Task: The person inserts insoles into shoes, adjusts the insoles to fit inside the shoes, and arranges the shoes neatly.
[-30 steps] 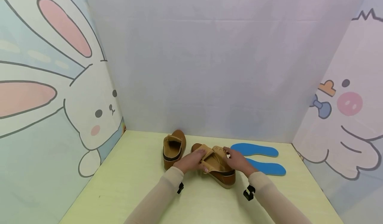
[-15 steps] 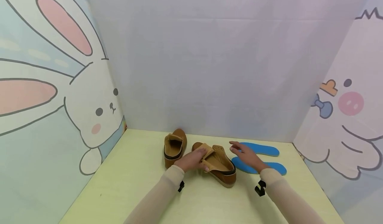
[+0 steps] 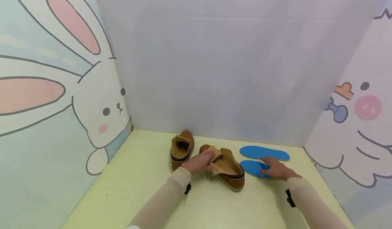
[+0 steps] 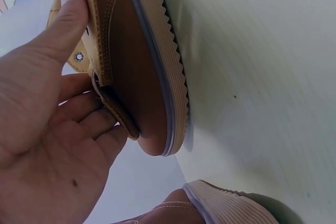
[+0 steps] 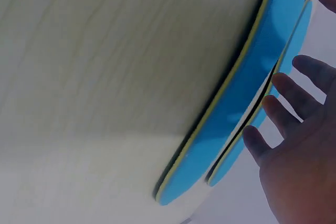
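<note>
Left hand [image 3: 199, 162] grips shoe [image 3: 227, 167] near tongue [image 3: 216, 151]; other shoe [image 3: 181, 151] beside. Right hand [image 3: 276, 168], outspread, over near insole [image 3: 252, 168], contact hard to tell; far insole [image 3: 260, 152] just beyond.

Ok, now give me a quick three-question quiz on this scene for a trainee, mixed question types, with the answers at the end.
1. True or false: two blue insoles lie side by side on the table.
2. Multiple choice: what does the left hand hold?
A) an insole
B) a brown shoe
C) nothing
3. Short answer: in the head view, which hand is nearer the insoles?

Key:
1. True.
2. B; its thumb and fingers grip the upper near the tongue.
3. The right hand.
</note>
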Available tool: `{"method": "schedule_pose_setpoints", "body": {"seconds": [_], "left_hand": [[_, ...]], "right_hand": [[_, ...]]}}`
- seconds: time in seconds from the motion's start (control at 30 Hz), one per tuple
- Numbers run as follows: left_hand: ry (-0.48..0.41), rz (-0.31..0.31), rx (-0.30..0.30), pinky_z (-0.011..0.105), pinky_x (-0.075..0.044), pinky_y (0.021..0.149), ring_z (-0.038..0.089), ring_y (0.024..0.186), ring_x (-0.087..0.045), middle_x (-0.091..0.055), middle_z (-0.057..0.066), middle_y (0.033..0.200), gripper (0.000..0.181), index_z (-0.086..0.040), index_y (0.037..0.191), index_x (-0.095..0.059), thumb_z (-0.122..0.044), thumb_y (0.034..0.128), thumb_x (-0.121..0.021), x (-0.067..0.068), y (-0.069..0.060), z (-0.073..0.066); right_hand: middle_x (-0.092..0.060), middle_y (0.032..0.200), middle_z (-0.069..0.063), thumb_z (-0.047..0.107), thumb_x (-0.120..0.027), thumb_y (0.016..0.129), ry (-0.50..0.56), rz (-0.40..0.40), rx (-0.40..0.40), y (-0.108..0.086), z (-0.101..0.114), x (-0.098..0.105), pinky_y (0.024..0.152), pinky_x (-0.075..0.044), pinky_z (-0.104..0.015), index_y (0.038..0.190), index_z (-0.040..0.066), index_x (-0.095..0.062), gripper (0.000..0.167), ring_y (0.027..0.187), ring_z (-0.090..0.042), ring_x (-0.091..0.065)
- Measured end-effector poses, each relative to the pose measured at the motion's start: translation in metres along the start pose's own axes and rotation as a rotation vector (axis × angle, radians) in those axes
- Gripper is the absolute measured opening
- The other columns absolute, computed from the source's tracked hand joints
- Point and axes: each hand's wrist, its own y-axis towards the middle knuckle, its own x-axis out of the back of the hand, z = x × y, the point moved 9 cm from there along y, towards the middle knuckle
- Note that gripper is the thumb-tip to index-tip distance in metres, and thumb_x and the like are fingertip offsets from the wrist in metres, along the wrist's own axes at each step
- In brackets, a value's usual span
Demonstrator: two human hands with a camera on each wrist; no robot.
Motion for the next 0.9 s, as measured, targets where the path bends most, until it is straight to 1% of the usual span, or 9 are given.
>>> {"method": "schedule_pose_setpoints", "body": {"seconds": [0.1, 0.23, 0.4, 0.5, 0.67, 0.9], "left_hand": [[0.008, 0.005, 0.003, 0.032, -0.030, 0.117, 0.021, 0.149, -0.031, -0.036, 0.010, 0.161, 0.090, -0.006, 0.155, -0.040, -0.050, 0.0859, -0.075, -0.002, 0.001, 0.001], [0.006, 0.005, 0.013, 0.032, -0.029, 0.117, 0.021, 0.149, -0.030, -0.035, 0.009, 0.161, 0.090, -0.006, 0.156, -0.038, -0.051, 0.0861, -0.074, -0.003, 0.000, 0.002], [0.002, -0.006, 0.008, 0.033, -0.031, 0.117, 0.022, 0.148, -0.033, -0.037, 0.010, 0.160, 0.089, -0.006, 0.155, -0.040, -0.048, 0.0862, -0.076, -0.001, -0.001, 0.001], [0.003, -0.016, 0.007, 0.033, -0.031, 0.117, 0.022, 0.147, -0.034, -0.038, 0.010, 0.160, 0.089, -0.006, 0.155, -0.040, -0.048, 0.0858, -0.077, 0.002, 0.000, 0.001], [-0.005, -0.008, 0.012, 0.033, -0.031, 0.117, 0.021, 0.148, -0.033, -0.037, 0.010, 0.160, 0.089, -0.006, 0.156, -0.039, -0.047, 0.0859, -0.077, 0.001, 0.000, 0.003], [-0.018, -0.008, 0.017, 0.033, -0.031, 0.117, 0.020, 0.148, -0.033, -0.038, 0.008, 0.160, 0.089, -0.007, 0.156, -0.040, -0.047, 0.0862, -0.077, 0.000, 0.000, 0.003]], "right_hand": [[-0.048, 0.138, -0.037, 0.042, -0.074, 0.087, -0.033, 0.024, -0.050, -0.005, -0.009, -0.006, 0.091, -0.038, -0.077, 0.139, -0.008, -0.055, 0.074, 0.126, -0.060, -0.043], [-0.048, 0.136, -0.035, 0.044, -0.077, 0.084, -0.080, 0.040, -0.073, -0.007, -0.012, -0.009, 0.088, -0.037, -0.080, 0.139, -0.007, -0.055, 0.078, 0.123, -0.059, -0.045], [-0.049, 0.131, -0.032, 0.044, -0.081, 0.083, -0.119, 0.054, -0.092, -0.009, -0.008, -0.009, 0.087, -0.040, -0.075, 0.140, -0.008, -0.053, 0.082, 0.120, -0.055, -0.046], [-0.049, 0.129, -0.034, 0.045, -0.082, 0.083, -0.102, 0.057, -0.106, -0.010, -0.008, -0.006, 0.091, -0.042, -0.071, 0.139, -0.012, -0.052, 0.086, 0.118, -0.055, -0.047], [-0.047, 0.127, -0.038, 0.046, -0.085, 0.081, -0.064, 0.081, -0.115, -0.014, -0.009, -0.009, 0.095, -0.043, -0.066, 0.136, -0.019, -0.049, 0.093, 0.117, -0.056, -0.048], [-0.053, 0.122, -0.034, 0.045, -0.085, 0.080, -0.054, 0.067, -0.121, -0.019, -0.011, -0.010, 0.094, -0.045, -0.063, 0.133, -0.019, -0.052, 0.090, 0.114, -0.051, -0.053]]}}
